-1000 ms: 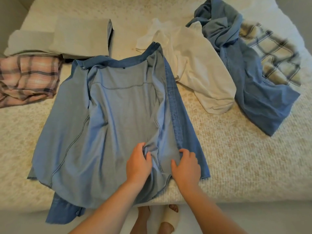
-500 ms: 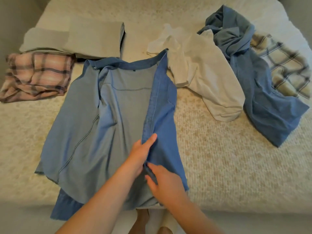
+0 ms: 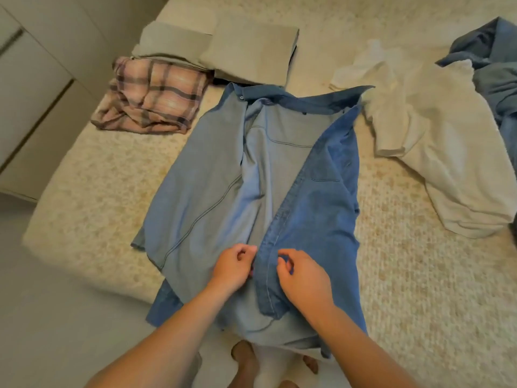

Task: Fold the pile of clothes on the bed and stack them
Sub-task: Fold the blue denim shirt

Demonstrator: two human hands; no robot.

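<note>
A blue denim shirt lies spread on the bed, collar away from me, hem hanging over the near edge. Its right front panel is folded over the middle, darker side up. My left hand pinches the panel's button edge near the hem. My right hand pinches the same panel just to the right. A folded grey stack sits at the far left, with a pink plaid garment beside it.
A loose white garment lies to the right of the shirt. A second blue denim garment is bunched at the far right. White cabinet fronts stand left of the bed. My feet show on the floor below.
The shirt's right front panel was flipped over the middle from lying open. Both hands shifted to pinch its button edge near the hem. The camera swung to the right.
</note>
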